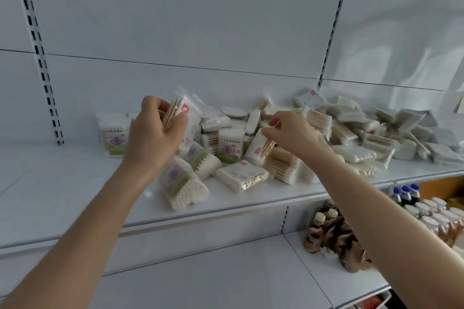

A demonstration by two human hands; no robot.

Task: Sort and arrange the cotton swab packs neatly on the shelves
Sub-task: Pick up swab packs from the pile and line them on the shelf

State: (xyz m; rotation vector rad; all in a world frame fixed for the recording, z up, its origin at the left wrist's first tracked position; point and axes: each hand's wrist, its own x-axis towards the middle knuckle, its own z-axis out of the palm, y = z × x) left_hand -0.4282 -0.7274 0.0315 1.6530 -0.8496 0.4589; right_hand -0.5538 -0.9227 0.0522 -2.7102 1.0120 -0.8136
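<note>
A jumbled heap of cotton swab packs covers the middle and right of the white shelf. My left hand grips a white pack with wooden sticks and a red label, lifted above the heap's left end. My right hand pinches the top of another white red-label pack, tilted up on the pile. Two packs with purple and green labels lie at the front. One more of that kind stands upright at the left, behind my left hand.
The back panel carries slotted uprights. On the lower shelf at right stand brown bottles, dark bottles with blue caps and several small jars. The left part of the upper shelf is bare white surface.
</note>
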